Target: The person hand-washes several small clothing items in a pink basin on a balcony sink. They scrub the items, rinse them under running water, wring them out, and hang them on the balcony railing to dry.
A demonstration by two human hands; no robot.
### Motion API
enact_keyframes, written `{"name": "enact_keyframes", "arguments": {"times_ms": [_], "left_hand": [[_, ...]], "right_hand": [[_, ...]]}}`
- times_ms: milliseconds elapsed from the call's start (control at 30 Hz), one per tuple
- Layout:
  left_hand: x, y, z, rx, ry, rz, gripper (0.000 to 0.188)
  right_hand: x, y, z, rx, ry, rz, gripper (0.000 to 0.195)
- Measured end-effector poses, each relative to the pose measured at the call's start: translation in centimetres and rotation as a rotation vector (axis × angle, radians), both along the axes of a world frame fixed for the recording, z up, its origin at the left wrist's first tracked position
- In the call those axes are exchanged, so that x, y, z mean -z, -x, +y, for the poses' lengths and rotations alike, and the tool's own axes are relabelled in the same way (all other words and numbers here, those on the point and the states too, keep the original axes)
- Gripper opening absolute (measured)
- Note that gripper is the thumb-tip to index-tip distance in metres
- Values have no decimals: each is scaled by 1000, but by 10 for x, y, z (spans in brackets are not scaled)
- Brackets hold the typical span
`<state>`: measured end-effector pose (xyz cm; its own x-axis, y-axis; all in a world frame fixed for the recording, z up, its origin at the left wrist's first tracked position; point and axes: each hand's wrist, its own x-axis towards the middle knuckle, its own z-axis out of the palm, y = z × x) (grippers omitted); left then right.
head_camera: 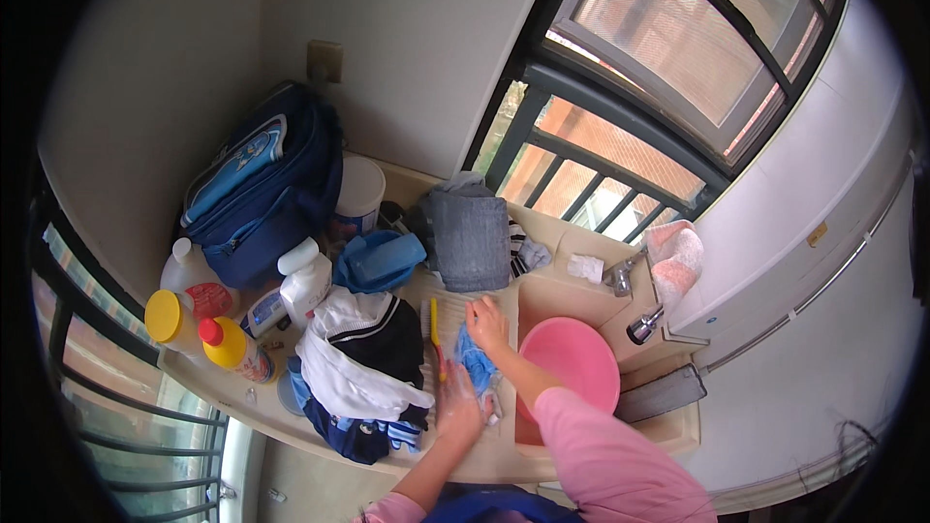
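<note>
A small wet blue cloth (476,359) lies bunched on the ridged washboard part of the sink counter (501,418). My right hand (488,323) grips its upper end with curled fingers. My left hand (459,396), streaked with suds, rests against the cloth's lower left side; whether its fingers hold the fabric cannot be told. Just left of the cloth is a scrubbing brush (436,330) with a yellow and red handle. A pale wet piece of fabric (492,407) shows beside my left wrist. In the basin to the right sits a pink plastic tub (574,363).
White and black clothing (356,378) is heaped at left, beside several bottles (232,349). Behind stand a blue backpack (269,189), a blue plastic container (378,261) and folded grey fabric (468,240). A faucet (643,327) juts over the basin; a pink-white towel (676,258) hangs nearby.
</note>
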<state>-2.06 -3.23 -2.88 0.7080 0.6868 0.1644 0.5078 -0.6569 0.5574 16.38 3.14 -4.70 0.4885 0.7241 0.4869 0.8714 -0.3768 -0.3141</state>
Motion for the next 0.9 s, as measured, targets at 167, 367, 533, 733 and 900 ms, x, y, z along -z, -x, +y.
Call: {"name": "enact_keyframes", "arguments": {"times_ms": [167, 367, 533, 733, 900], "left_hand": [[4, 2, 3, 44, -21, 40, 79], [1, -1, 0, 33, -47, -16, 81], [4, 1, 6, -21, 103, -83, 83], [3, -2, 2, 64, -34, -8, 83], [9, 2, 4, -14, 8, -32, 84]], "right_hand": [[-66, 50, -50, -474, 185, 198, 23], [7, 2, -17, -99, 115, -25, 23], [-54, 39, -33, -369, 180, 92, 20], [-20, 12, -40, -338, 166, 34, 19], [-34, 31, -17, -326, -1, -25, 21]]}}
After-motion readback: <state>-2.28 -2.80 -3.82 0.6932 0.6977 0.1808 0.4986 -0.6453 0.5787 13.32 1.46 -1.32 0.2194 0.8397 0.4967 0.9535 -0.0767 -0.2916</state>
